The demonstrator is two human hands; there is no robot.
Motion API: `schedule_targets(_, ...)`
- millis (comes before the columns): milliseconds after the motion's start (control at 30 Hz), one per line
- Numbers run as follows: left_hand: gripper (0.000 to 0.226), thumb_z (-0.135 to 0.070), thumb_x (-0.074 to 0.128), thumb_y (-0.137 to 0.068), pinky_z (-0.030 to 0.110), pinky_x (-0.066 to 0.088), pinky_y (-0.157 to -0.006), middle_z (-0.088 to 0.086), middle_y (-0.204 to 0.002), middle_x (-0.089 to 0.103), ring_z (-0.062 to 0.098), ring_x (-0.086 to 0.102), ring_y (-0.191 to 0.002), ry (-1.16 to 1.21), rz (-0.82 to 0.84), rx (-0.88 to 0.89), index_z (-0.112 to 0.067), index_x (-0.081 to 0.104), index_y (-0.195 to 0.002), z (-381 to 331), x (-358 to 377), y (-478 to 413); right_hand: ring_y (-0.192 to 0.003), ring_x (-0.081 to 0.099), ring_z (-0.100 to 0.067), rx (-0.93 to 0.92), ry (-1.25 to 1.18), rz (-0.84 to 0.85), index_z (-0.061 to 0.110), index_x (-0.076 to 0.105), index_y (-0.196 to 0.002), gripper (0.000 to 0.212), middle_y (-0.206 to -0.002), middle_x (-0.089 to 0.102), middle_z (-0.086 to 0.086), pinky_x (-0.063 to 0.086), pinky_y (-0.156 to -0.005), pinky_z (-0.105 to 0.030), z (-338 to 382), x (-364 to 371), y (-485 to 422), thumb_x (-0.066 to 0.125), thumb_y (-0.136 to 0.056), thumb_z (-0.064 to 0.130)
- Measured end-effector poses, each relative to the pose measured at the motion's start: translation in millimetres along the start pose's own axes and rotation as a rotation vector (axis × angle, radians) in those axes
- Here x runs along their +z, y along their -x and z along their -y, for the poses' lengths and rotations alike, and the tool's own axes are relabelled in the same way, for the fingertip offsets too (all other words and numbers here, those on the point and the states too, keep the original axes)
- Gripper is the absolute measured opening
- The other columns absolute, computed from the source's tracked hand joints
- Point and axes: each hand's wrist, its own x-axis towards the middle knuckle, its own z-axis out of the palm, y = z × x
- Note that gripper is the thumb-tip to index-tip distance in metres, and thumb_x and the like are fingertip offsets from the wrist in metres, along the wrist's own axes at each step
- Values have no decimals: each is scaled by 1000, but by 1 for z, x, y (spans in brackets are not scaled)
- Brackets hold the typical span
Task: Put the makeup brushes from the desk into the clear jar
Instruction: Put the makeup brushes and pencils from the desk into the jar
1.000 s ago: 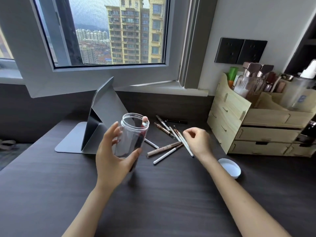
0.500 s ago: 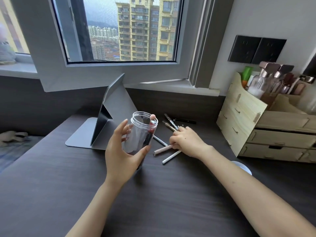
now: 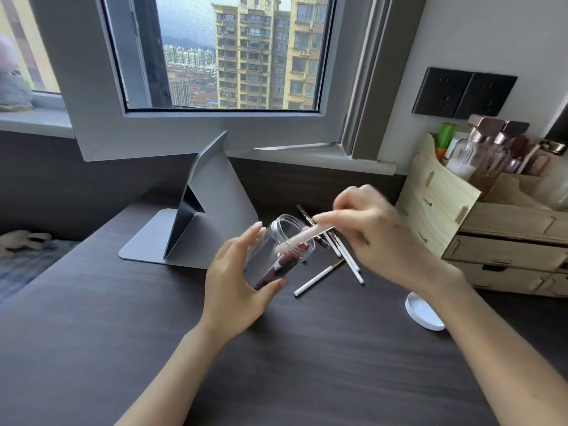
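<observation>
the right hand has come up off the surface since half a second ago, when it lay over the loose brushes. its fingers are now pinched shut on a pale brush, blurred with motion, whose low end sits at the mouth of the jar. the left hand has tipped the jar toward the right hand; its fingers are curled part-way round the jar's side, holding it. a dark-red brush already lies inside. so, as i judge it, one more brush is about to drop in. several brushes lie on the surface just right of the jar, so the task is far from done. the white lid rests well apart.
</observation>
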Motion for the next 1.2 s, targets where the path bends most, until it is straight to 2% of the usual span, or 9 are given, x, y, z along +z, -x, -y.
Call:
schedule_targets(100,84,-25,85,-55,5,35,-95,-5,-119,56,0,50,-105,-11,28,23,-13,50,-130,-4,0,1,-89,54,-23,-29,-110,231,3,69,-106,31,-94,64,-8,46,-79,-27,21,5,-5,56,-82,-12)
schedule_targets(233,88,-21,90,-54,9,39,-93,-5,-118,57,3,53,-105,11,14,9,-13,48,-131,-4,-1,2,-87,59,-13,109,-310,268,8,63,-102,19,-92,62,4,45,-78,-19,31,12,-9,56,-87,-2)
schedule_targets(433,88,-20,88,-55,23,47,-93,-8,-115,60,15,60,-108,133,-111,-111,-30,42,-129,-6,-6,-3,-71,65,-7,390,-635,-225,21,68,-88,21,-79,70,4,50,-67,-18,1,33,-15,53,-89,7)
schedule_targets(500,85,-23,84,-55,26,46,-94,-14,-112,59,15,60,-107,204,-159,-178,-36,41,-127,-5,-8,-5,-76,67,-16,575,-452,-221,18,71,-88,17,-82,73,-2,50,-71,-27,-14,64,-16,55,-88,10)
schedule_targets(700,87,-30,81,-56,27,47,-96,4,-120,60,13,59,-107,389,-236,-334,-18,43,-133,3,-16,-9,-113,55,-32,608,163,403,8,66,-107,41,-116,61,-13,46,-85,-37,-27,150,-16,49,-91,43)
schedule_targets(900,84,-10,86,-62,32,47,-100,4,-124,59,8,59,-108,362,-243,-373,-20,42,-133,8,-16,-9,-111,57,-32,601,241,339,7,65,-107,31,-117,62,-12,48,-83,-35,-29,161,-18,45,-95,27)
schedule_targets(1033,84,-11,86,-61,36,47,-101,-2,-119,59,8,59,-107,349,-234,-357,-21,43,-133,8,-15,-8,-96,63,-30,791,-124,145,8,64,-98,22,-101,70,-12,47,-78,-31,-29,127,-10,46,-94,21)
schedule_targets(1133,84,-11,87,-59,27,45,-98,-16,-112,58,1,57,-105,298,-212,-304,-25,44,-130,6,-12,-6,-66,66,-14,871,-838,-169,10,56,-93,13,-81,71,-8,50,-55,-15,-14,86,-4,44,-97,13)
schedule_targets(1200,86,-11,88,-58,22,45,-96,-21,-112,56,1,57,-106,248,-182,-251,-33,42,-128,2,-10,-4,-68,72,-11,811,-1161,-332,10,54,-91,16,-82,74,-5,55,-60,-15,0,58,-2,42,-99,15)
